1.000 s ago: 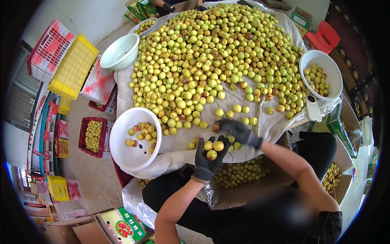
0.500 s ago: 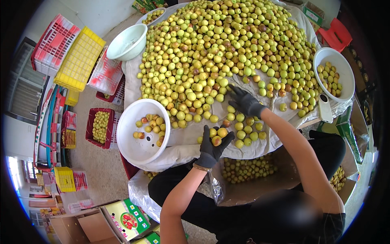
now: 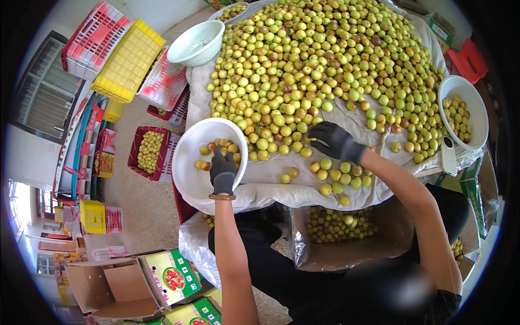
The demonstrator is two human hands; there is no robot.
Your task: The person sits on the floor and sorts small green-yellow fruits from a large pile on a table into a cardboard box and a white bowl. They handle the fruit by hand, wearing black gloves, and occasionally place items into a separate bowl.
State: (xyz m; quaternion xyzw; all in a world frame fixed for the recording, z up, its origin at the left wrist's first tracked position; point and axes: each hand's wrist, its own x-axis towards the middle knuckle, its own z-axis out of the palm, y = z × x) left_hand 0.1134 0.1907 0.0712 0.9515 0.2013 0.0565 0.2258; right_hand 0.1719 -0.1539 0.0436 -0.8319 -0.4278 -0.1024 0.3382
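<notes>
A large heap of yellow-green, brown-patched fruits that look like jujubes (image 3: 303, 70) covers the cloth-draped table. My left hand (image 3: 222, 169), in a dark grey glove, reaches down into a white basin (image 3: 187, 179) at the table's left edge. Its fingers stretch over several fruits (image 3: 230, 147) there; no fruit shows in its grip. At the heap's near edge, my gloved right hand (image 3: 337, 142) lies palm down with fingers extended, beside loose fruits (image 3: 306, 152). Nearer me, a small group of separate fruits (image 3: 345, 179) rests on the cloth (image 3: 260, 197).
An open carton (image 3: 390, 227) with fruit stands below the table's front edge. To the right are a white basin (image 3: 466, 92) of fruit and a phone (image 3: 448, 155). A pale green basin (image 3: 197, 44), stacked crates (image 3: 129, 59) and a red crate (image 3: 132, 157) stand left.
My left hand has moved left from above the cloth into the white basin, and the fruits it held are out of its palm. My right hand stays by the heap's edge. The view has shifted slightly.
</notes>
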